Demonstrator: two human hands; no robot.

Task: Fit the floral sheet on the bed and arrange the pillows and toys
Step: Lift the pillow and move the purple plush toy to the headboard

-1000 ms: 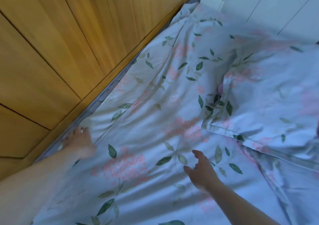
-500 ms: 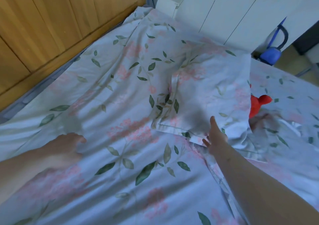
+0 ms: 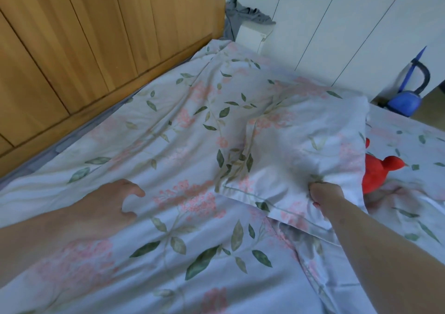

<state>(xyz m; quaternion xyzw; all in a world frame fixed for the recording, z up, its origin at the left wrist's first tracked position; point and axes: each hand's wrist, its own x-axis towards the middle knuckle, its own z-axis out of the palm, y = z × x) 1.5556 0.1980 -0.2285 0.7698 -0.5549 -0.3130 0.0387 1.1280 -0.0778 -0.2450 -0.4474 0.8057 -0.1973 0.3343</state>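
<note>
Clearly the right hand (image 3: 325,194) has its fingers bunched into the near edge of the pillow (image 3: 296,145), clenched around a fold of the case just inside the flat border. Cloth puckers toward the knuckles, so the filling is soft and gives easily; it looks light enough for one hand to drag or lift, though held by one edge it will likely sag and fold. A firmer hold would be deeper, on the stuffed body rather than on the thin flange, which may only stretch the case. The left hand (image 3: 115,200) sits at about 9 o'clock from the right, its fingers loosely curved above the sheet (image 3: 183,253) with the thumb touching the cloth, grasping nothing.

From the right hand, the pillow runs toward 12 o'clock, lying on the sheet in the same leaf-and-blossom print, so its outline is easy to lose. The sheet is thin and limp, wrinkled toward the wooden panel (image 3: 79,49) at 10 o'clock, and will slide and ruck under any pull. At 3 o'clock, just beside the pillow's edge and partly hidden by it, lies a red toy (image 3: 378,171); it seems to be plush, but blur makes that uncertain. Beyond, at 1 o'clock, stands a blue bottle (image 3: 407,97) on the floor.
</note>
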